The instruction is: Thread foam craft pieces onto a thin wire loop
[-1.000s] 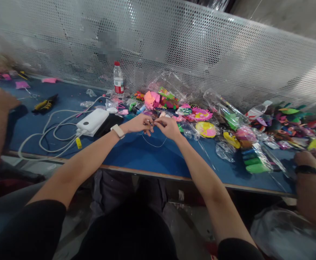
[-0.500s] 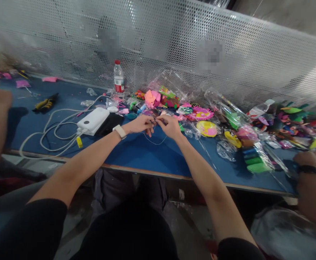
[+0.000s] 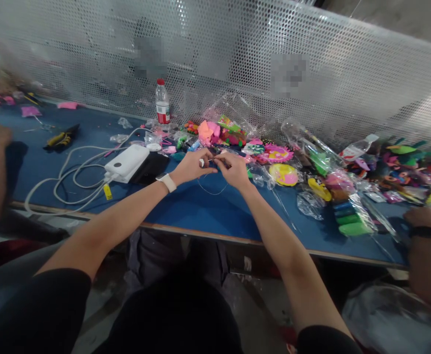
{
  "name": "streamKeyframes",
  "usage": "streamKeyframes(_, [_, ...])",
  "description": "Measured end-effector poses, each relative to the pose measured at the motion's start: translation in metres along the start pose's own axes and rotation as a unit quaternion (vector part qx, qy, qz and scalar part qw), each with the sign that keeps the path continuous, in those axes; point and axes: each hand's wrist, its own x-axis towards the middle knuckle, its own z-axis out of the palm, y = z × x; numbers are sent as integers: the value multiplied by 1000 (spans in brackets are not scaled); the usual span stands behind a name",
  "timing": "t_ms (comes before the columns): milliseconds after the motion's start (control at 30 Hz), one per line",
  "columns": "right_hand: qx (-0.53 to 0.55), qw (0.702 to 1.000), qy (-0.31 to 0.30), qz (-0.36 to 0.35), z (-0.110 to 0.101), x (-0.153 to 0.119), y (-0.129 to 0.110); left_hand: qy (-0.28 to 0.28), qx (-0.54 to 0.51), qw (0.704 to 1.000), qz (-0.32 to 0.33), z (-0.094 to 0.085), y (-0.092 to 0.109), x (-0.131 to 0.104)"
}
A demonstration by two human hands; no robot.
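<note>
My left hand [image 3: 192, 166] and my right hand [image 3: 233, 168] meet over the blue table [image 3: 208, 211], fingertips almost touching. Both are closed in a pinch on a thin wire [image 3: 211, 192], whose loop hangs down between them. Its ends run in among the fingers and are hidden there. A small white piece shows at the fingers of my left hand; its kind is too small to make out. Just behind the hands lie pink and orange foam pieces [image 3: 208, 132].
A white power bank [image 3: 127, 162] with a cable stands left, beside a dark flat case. A red-capped bottle [image 3: 162, 104] stands by the perforated metal panel [image 3: 215, 59]. Pliers [image 3: 61, 138] lie further left. Craft pieces and clear bags spread right. Other people's arms are at both sides.
The fingers of my left hand have turned and curled in, and the white piece now shows there. My right hand has stayed nearly in place. The wire loop still hangs below.
</note>
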Motion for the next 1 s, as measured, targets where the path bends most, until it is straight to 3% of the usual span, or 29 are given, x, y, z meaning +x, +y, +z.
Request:
streamKeyframes(67, [-8, 1000, -3, 4, 0, 0, 2, 35, 81, 995, 38, 0, 2, 0])
streamKeyframes(167, [-23, 1000, -3, -4, -1, 1, 2, 43, 157, 984, 67, -1, 2, 0])
streamKeyframes(333, [-65, 998, -14, -19, -4, 2, 3, 53, 167, 981, 83, 1, 3, 1])
streamKeyframes(533, [-111, 992, -51, -25, -5, 0, 11, 17, 58, 996, 63, -1, -3, 10])
streamKeyframes(700, [-115, 991, -64, -36, -4, -1, 8, -30, -90, 995, -6, -7, -15, 15])
streamKeyframes(833, [-97, 994, -38, -42, -4, -2, 0, -54, -205, 975, -67, -7, -21, 14])
streamKeyframes(1000, [-78, 996, -8, -36, -2, -4, -8, -74, -349, 926, -124, -4, -14, 10])
